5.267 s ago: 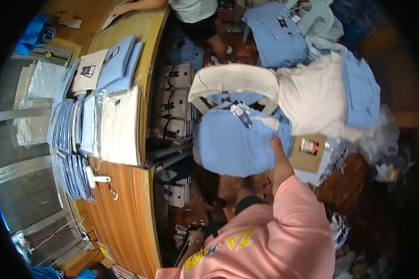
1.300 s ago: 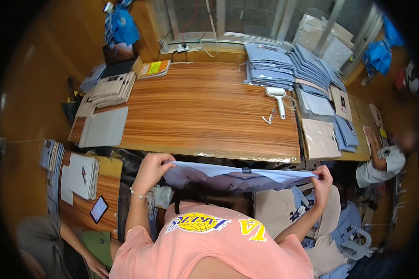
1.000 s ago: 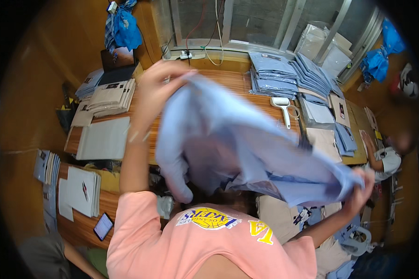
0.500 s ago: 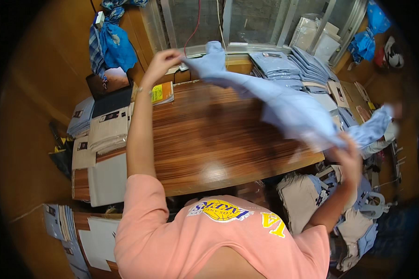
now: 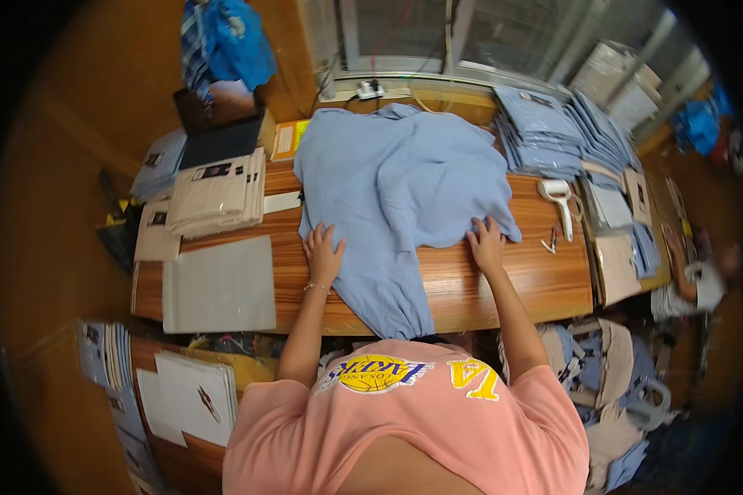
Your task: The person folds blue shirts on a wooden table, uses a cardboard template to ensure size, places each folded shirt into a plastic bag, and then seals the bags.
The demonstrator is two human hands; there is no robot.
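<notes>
A light blue garment, rumpled and unfolded, lies across the wooden table; I cannot tell its exact kind. One narrow part of it runs down over the near table edge toward my body. My left hand rests with fingers spread on the garment's left edge. On the other side, my right hand touches the lower right edge, its fingers also spread. A white lint roller lies to the right of the cloth, with a small dark and white tool nearer to me.
Packed beige garments and a grey board are at the left. Stacks of bagged blue garments stand at the far right. White sheets lie lower left. Another person's arm shows at the right, above loose beige and blue clothing.
The blue garment, held up and swung through the air before, now lies on the table. Both hands have come down and let go of their grip on it. The view has shifted.
</notes>
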